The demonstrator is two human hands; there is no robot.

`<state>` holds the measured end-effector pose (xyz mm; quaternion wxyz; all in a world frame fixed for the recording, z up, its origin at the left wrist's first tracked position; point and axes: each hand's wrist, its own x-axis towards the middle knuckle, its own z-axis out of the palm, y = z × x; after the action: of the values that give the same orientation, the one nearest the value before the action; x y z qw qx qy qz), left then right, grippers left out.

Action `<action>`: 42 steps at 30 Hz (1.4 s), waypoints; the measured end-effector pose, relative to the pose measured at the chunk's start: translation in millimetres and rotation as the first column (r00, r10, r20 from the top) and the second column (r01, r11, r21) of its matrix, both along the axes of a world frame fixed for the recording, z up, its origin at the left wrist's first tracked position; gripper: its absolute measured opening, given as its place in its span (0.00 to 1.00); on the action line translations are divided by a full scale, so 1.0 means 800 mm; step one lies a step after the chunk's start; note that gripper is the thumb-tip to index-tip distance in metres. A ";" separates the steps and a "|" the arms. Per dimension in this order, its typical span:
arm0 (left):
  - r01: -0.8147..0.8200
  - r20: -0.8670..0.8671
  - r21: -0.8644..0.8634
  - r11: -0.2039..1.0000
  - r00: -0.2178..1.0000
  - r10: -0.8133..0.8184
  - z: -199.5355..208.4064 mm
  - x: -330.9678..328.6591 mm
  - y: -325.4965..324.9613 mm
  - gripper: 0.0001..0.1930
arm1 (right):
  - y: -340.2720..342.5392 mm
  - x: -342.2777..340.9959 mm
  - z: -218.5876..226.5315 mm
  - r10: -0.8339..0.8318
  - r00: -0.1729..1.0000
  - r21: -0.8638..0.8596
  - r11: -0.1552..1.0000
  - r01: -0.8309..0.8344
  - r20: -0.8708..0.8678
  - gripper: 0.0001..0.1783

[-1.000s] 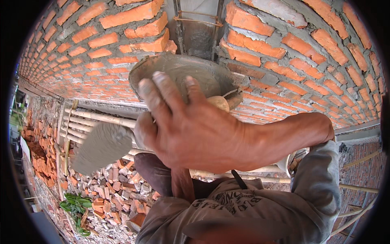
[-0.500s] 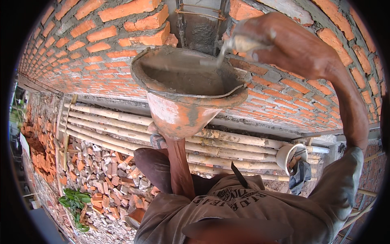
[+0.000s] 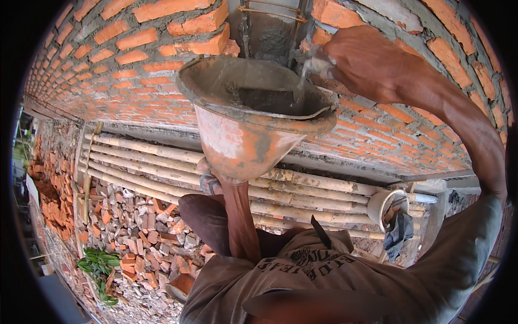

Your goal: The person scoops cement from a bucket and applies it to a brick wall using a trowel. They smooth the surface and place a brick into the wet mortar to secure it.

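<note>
A mortar-smeared orange bucket (image 3: 237, 139) is held up before the brick wall, tilted a little, its wide mouth rimmed with dried cement. Grey mortar coats its inside. My left hand (image 3: 220, 175) supports it from below; the bucket hides part of the palm and fingers. Above the right side of the rim, my right hand (image 3: 356, 62) is closed around the handle of a trowel (image 3: 303, 80). Its metal shank slants down into the bucket, and the dark blade lies low inside, its outline hard to make out.
Fresh brickwork (image 3: 135, 40) rises on both sides of a grey concrete column recess (image 3: 272, 43) with rods. Below run long bamboo poles (image 3: 145, 154), with a pale bucket (image 3: 380, 208) and dark cloth on them. Brick rubble (image 3: 156, 237) and a green plant (image 3: 99, 264) lie left.
The trowel, blurred by motion near the rim before, now reaches lower inside the bucket. My right elbow has swung outward to the right. The bucket has risen and shifted slightly right.
</note>
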<state>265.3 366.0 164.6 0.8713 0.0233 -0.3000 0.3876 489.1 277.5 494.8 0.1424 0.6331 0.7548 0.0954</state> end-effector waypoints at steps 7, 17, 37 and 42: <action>-0.066 -0.078 -0.018 0.998 0.995 0.064 0.005 -0.003 -0.005 0.52 | -0.029 -0.007 0.005 0.115 0.972 0.143 0.986 -0.086 -0.206 0.12; -0.158 -0.203 -0.194 0.968 0.972 0.118 -0.002 -0.011 -0.023 0.49 | -0.008 -0.004 -0.015 0.093 0.992 0.009 0.996 -0.094 0.083 0.11; -0.223 -0.301 -0.068 0.972 0.934 0.193 0.028 -0.005 -0.026 0.41 | -0.008 -0.003 0.007 -0.044 0.987 0.033 0.999 0.039 0.157 0.11; -0.334 -0.376 -0.110 0.936 0.886 0.272 0.025 -0.005 -0.026 0.43 | -0.016 -0.007 0.013 0.054 0.992 0.139 0.990 -0.039 -0.111 0.15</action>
<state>261.3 345.5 184.6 0.8380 0.0644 -0.0960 0.5332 483.8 264.8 505.2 0.0530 0.6279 0.7681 0.1135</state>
